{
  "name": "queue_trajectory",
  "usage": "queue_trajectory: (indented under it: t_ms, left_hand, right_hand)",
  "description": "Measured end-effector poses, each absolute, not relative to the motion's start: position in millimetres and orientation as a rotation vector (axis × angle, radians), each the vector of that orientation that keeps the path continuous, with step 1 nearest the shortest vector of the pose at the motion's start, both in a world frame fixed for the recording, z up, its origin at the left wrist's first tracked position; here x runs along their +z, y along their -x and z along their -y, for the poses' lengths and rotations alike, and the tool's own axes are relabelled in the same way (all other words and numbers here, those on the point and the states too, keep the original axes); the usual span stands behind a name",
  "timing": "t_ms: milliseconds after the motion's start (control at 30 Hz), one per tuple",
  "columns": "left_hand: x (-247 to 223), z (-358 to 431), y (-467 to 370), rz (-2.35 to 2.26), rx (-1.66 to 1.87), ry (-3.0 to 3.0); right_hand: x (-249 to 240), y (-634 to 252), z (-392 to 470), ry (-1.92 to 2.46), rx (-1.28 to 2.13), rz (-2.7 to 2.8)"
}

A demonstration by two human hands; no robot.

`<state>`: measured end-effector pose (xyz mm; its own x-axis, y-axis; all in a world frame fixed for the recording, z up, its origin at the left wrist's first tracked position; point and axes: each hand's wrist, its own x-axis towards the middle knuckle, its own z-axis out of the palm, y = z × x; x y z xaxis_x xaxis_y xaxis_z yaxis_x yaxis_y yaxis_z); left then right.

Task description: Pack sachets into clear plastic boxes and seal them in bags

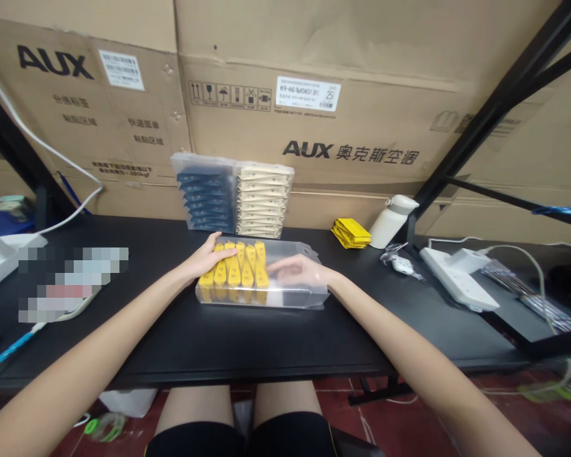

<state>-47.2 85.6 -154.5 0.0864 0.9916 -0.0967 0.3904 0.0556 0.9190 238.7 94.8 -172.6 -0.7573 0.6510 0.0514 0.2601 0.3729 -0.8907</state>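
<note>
A clear plastic box (292, 297) lies on its side on the black table, its flaps at the right end. Several yellow packets (235, 274) stand in a row in its left half. My left hand (208, 257) grips the box at its left, thumb up and fingers across the tops of the packets. Through the open right end, my right hand (297, 270) reaches inside; its stretched fingers touch the rightmost packet, partly blurred by the plastic.
Behind stand a clear box of blue packets (207, 200) and one of cream packets (262, 200), against large cartons (238, 133). Farther right are stacked yellow packets (351, 233), a white bottle (393, 221) and a power strip (459, 279). A pixelated object (73, 285) lies left.
</note>
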Motion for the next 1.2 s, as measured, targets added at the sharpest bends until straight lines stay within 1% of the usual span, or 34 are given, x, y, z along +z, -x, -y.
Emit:
queue_trajectory:
  t_ms: [233, 367, 433, 467, 500, 533, 567, 667, 733, 833, 933, 1200]
  left_hand:
    - [-150.5, -85.9, 49.4, -1.409, 0.843, -1.444]
    - [-147.8, -88.2, 53.4, -1.413, 0.837, -1.426]
    - [-146.3, -89.8, 56.7, -1.43, 0.851, -1.408]
    - [-145.7, -91.0, 58.8, -1.442, 0.862, -1.399]
    - [-145.5, -92.4, 61.2, -1.457, 0.876, -1.393]
    - [-145.7, -94.1, 63.7, -1.471, 0.889, -1.388]
    - [-146.3, -96.0, 66.3, -1.482, 0.901, -1.385]
    - [-149.4, -101.3, 72.2, -1.487, 0.929, -1.375]
    - [-151.1, -103.0, 73.7, -1.484, 0.941, -1.374]
    - [-150.9, -102.0, 72.9, -1.485, 0.942, -1.375]
    - [-148.4, -99.1, 70.9, -1.483, 0.94, -1.359]
    - [-145.8, -97.5, 70.0, -1.517, 0.939, -1.366]
  right_hand:
    - [-160.3, -242.1, -92.0, 0.835, 1.467, 2.181]
    - [-155.2, -268.1, -102.3, 0.935, 1.583, 2.191]
    - [-155.3, -289.1, -112.1, 1.042, 1.56, 2.157]
    - [-156.1, -300.5, -117.8, 1.145, 1.438, 2.127]
    - [-157.2, -311.8, -123.7, 1.272, 1.162, 2.049]
    - [-158.6, -322.8, -129.5, 1.378, 0.775, 1.877]
    - [-160.2, -333.1, -134.9, 1.415, 0.598, 1.771]
    - [-166.2, -358.7, -147.4, 1.44, 0.206, 1.515]
    - [-171.7, -371.1, -152.5, 1.436, 0.024, 1.406]
    - [-182.6, -384.2, -158.6, 1.481, -0.124, 1.38]
    - [-193.2, -392.6, -165.4, 1.567, -0.191, 1.413]
    - [-201.6, -402.1, -174.6, 1.581, -0.187, 1.408]
